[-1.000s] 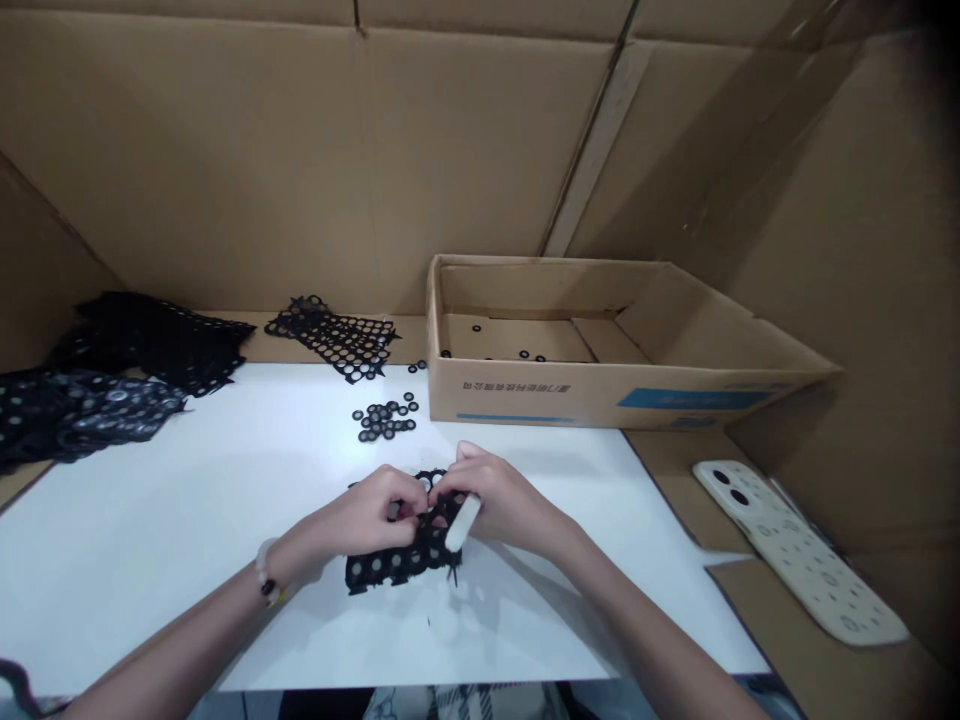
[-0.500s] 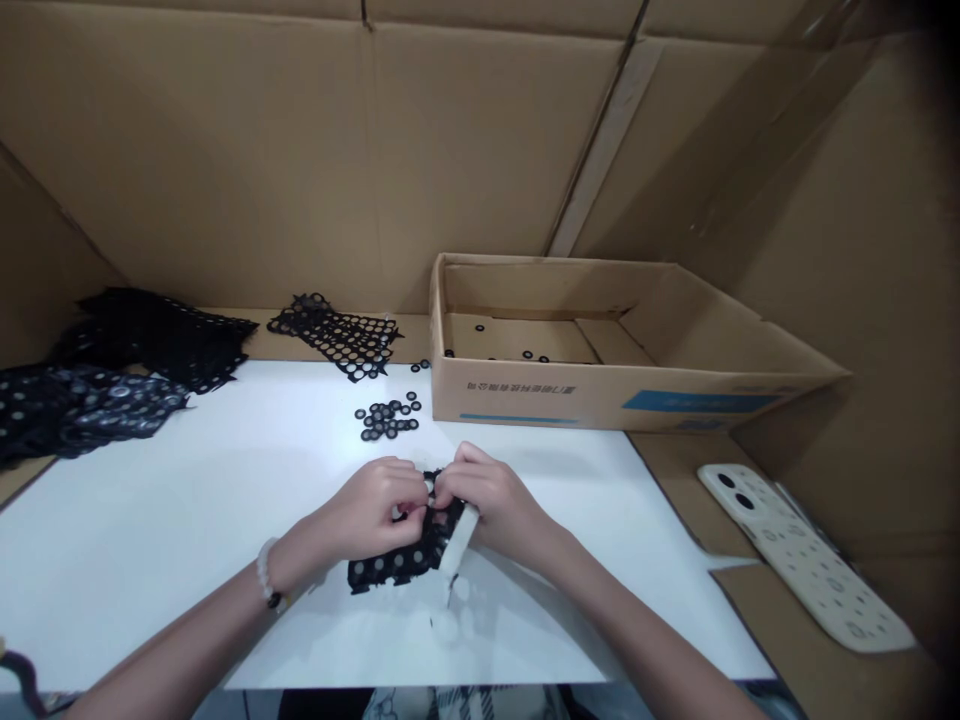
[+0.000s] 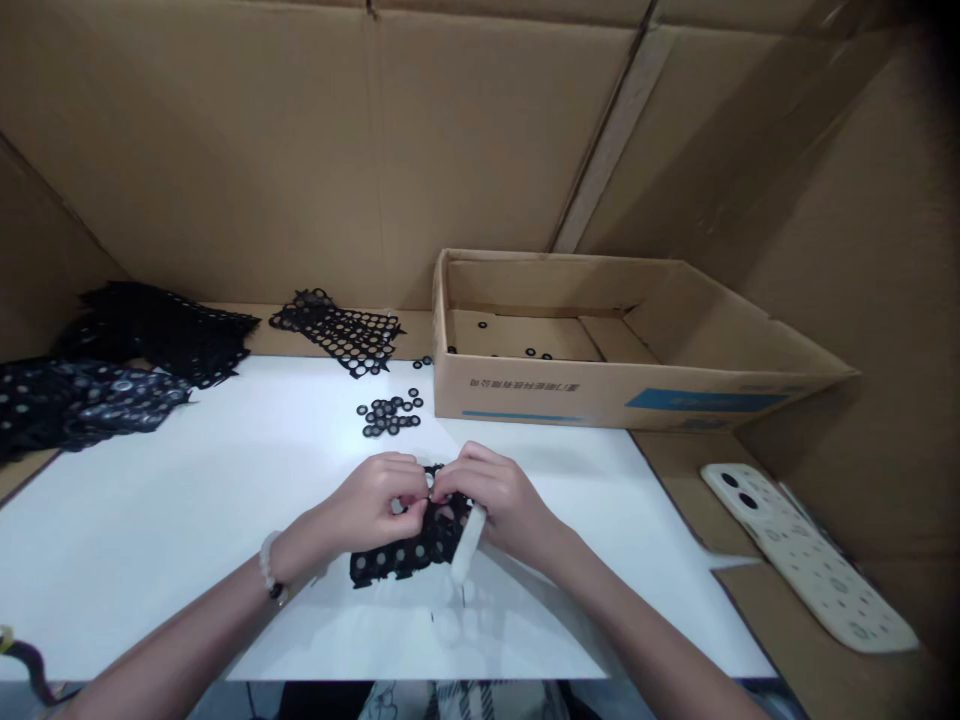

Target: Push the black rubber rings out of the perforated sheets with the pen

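My left hand [image 3: 371, 502] and my right hand [image 3: 501, 496] meet over a black perforated sheet [image 3: 401, 556] with round holes, lying on the white table. The left fingers pinch the sheet's upper part near a small pale ring [image 3: 430, 481]. My right hand grips the sheet beside them, and a white strip [image 3: 469, 545] sticks out from under its palm. The hands hide the sheet's upper middle. A beaded bracelet [image 3: 268, 565] circles my left wrist.
Behind the hands lies a small heap of black rings [image 3: 388, 416]. Farther back are another perforated sheet [image 3: 337, 338], black heaps at left [image 3: 97, 398], and an open cardboard box [image 3: 600, 393] holding a few rings. A cream perforated panel [image 3: 806, 560] rests at right.
The whole scene has shifted slightly as my head moved. The white strip now points more steeply downward, and my hands stay on the black sheet.
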`<state>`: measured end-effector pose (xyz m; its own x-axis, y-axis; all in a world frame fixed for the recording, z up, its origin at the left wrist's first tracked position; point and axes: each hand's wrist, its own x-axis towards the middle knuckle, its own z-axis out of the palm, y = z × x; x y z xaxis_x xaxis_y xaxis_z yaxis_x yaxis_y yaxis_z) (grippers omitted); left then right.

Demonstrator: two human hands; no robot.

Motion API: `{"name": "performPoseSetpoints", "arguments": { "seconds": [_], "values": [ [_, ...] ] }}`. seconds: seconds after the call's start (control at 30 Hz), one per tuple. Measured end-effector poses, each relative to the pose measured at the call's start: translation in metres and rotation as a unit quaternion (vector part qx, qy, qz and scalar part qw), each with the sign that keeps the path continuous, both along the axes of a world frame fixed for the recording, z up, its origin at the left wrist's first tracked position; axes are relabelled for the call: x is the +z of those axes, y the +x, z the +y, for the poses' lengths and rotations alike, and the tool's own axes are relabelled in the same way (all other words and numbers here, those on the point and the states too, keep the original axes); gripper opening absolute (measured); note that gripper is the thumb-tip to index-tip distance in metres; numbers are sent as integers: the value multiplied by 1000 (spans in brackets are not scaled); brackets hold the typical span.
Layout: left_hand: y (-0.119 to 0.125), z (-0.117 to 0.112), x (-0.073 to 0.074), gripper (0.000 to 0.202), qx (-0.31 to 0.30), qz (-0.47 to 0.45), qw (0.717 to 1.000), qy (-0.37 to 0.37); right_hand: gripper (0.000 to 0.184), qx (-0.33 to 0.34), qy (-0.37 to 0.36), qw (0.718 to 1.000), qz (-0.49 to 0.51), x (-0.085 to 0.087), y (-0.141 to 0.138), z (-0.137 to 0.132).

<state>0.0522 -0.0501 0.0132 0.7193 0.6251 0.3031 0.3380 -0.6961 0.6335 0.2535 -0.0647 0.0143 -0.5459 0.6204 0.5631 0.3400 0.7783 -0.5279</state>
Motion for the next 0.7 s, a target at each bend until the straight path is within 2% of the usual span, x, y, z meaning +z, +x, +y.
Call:
{"name": "performPoseSetpoints", "arguments": {
  "seconds": [0.1, 0.17, 0.27, 0.37, 0.43, 0.57, 0.7],
  "values": [
    [0, 1, -3, 21, 22, -15, 999, -35, 16, 7, 27, 999, -44, 2, 1, 0],
    [-1, 3, -4, 21, 65, -30, 992, -101, 19, 15, 41, 996, -73, 3, 1, -1],
    [-1, 8, -2, 22, 144, -70, 962, -221, 22, 1, 62, 995, -77, 5, 1, -2],
    [2, 9, 1, 25, 186, -114, 939, -265, 19, -38, 65, 996, -38, 3, -1, -3],
    [4, 7, 1, 28, 193, -129, 940, -252, 17, -69, 30, 997, 0, 0, -2, -3],
    [6, -1, -1, 32, 171, -99, 963, -185, 30, -124, -63, 990, 34, -10, -2, -3],
    [4, -2, -4, 31, 152, -72, 982, -88, 30, -148, -78, 986, 28, -13, -1, -2]
  ]
}}
